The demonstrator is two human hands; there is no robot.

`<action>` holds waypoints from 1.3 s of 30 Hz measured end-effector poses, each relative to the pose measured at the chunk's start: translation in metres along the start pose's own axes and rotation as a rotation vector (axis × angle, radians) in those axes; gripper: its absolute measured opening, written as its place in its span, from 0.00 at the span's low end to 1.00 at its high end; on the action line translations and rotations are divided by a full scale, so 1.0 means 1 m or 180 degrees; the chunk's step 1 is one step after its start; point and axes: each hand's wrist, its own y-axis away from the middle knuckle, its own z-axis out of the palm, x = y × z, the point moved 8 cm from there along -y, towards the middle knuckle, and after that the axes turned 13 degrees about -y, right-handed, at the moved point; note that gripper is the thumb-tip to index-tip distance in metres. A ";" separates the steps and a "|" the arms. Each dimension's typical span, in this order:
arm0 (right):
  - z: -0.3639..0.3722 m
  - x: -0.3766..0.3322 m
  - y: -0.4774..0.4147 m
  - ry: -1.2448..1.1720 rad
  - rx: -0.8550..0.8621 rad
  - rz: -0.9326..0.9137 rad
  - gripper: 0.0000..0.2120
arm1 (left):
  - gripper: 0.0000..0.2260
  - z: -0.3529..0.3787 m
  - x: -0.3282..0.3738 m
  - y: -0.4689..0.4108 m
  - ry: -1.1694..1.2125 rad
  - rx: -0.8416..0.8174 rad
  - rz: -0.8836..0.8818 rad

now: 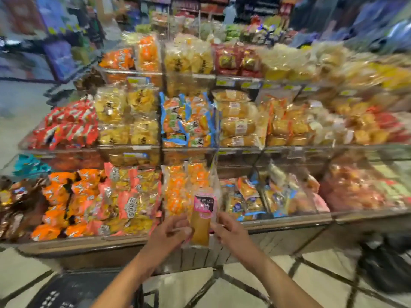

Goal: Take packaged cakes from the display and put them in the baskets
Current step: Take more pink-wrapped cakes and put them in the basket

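A clear packet with a golden cake and a pink and black label is held upright in front of the lowest shelf of the display. My left hand grips its left edge. My right hand pinches its right edge. A dark basket shows at the bottom left, below my left forearm. A second dark basket sits at the lower right; the blur hides what either holds.
The stepped display holds several rows of packaged cakes and snacks in orange, yellow, red and blue wrappers. Its wooden front edge runs just beyond my hands. Tiled floor lies below. A person stands far back in the aisle.
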 end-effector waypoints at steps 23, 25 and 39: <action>-0.573 -0.005 0.238 -0.0652 0.2417 -0.0461 0.15 | 0.16 0.621 0.207 -0.122 -0.0787 -0.2197 0.0394; -0.612 -0.002 0.251 -0.0651 0.2681 -0.0461 0.14 | 0.12 0.664 0.220 -0.130 -0.0886 -0.2371 0.0469; -0.875 -0.009 0.260 -0.0896 0.3733 -0.0442 0.21 | 0.13 0.945 0.304 -0.263 -0.1295 -0.3255 0.0822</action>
